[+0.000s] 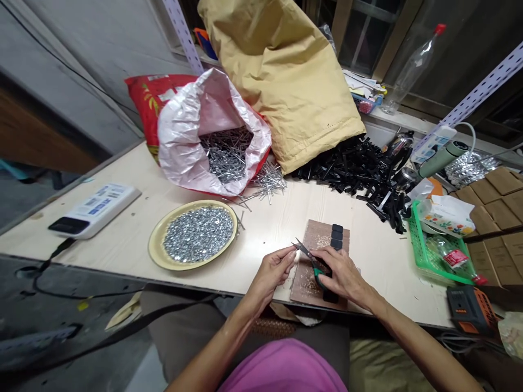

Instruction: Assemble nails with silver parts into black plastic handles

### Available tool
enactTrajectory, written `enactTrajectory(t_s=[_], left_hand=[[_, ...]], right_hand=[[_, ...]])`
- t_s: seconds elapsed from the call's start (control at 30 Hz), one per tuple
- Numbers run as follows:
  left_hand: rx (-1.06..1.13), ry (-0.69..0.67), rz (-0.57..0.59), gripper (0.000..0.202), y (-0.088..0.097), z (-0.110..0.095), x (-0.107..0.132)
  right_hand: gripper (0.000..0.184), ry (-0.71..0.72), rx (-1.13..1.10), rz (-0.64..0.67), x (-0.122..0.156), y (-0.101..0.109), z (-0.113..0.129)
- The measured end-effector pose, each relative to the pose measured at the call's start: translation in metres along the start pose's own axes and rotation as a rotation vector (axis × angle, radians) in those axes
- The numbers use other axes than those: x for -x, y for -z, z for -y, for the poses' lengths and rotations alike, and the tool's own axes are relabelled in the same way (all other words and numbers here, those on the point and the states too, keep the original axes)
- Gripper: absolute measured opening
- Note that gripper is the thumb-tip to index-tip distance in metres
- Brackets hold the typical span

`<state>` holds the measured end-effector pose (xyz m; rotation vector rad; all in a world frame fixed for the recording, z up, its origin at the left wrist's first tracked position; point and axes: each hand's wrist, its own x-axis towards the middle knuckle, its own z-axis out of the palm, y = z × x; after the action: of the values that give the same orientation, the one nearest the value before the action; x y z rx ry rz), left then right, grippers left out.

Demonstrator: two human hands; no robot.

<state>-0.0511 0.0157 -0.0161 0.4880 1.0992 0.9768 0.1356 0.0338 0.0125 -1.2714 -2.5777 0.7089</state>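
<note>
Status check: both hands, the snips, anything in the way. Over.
Right hand shut on snips. Left hand pinched at blade tips, contents too small to tell. Brown board beneath, black pieces on it.

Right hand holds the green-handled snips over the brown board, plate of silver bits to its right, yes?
No. The head view shows the plate to its left. The right hand does hold the snips over the brown board.
</note>
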Motion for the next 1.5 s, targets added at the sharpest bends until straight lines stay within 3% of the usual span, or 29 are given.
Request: enactTrajectory(t_s=[0.23, 0.37, 0.43, 0.5, 0.6, 0.73, 1.0, 1.27, 1.4, 1.5], left_hand=[[0.099, 0.179, 0.037, 0.060, 0.017, 0.006, -0.013], [0.133, 0.186, -0.004, 0.051, 0.023, 0.009, -0.016], [0.141, 0.164, -0.042, 0.050, 0.025, 0.012, -0.017], [0.137, 0.128, -0.073, 0.051, 0.026, 0.013, -0.017], [0.135, 0.094, -0.082, 0.055, 0.028, 0.013, -0.016], [0.159, 0.083, -0.044, 0.063, 0.029, 0.010, -0.013], [0.123, 0.112, -0.007, 0.065, 0.032, 0.000, -0.008], [0.123, 0.177, 0.039, 0.061, 0.036, 0.007, -0.010], [0.116, 0.188, 0.037, 0.058, 0.037, 0.010, -0.011], [0.096, 0.181, 0.016, 0.058, 0.037, 0.012, -0.011]], right_hand=[[0.029, -0.128, -0.380, 0.066, -0.024, -0.020, -0.006], [0.015, -0.255, -0.589, 0.203, -0.038, -0.027, 0.002], [0.014, -0.283, -0.492, 0.235, -0.041, -0.024, 0.013], [0.016, -0.244, -0.218, 0.181, -0.041, -0.020, 0.025], [0.035, -0.139, 0.206, 0.127, -0.038, -0.012, 0.042], [0.045, -0.101, 0.357, 0.156, -0.035, -0.009, 0.047], [0.041, -0.044, 0.166, 0.130, -0.031, -0.012, 0.026], [0.031, -0.217, -0.319, 0.178, -0.040, -0.025, 0.012], [0.022, -0.367, -0.634, 0.304, -0.042, -0.027, 0.016], [0.024, -0.349, -0.391, 0.308, -0.040, -0.021, 0.023]])
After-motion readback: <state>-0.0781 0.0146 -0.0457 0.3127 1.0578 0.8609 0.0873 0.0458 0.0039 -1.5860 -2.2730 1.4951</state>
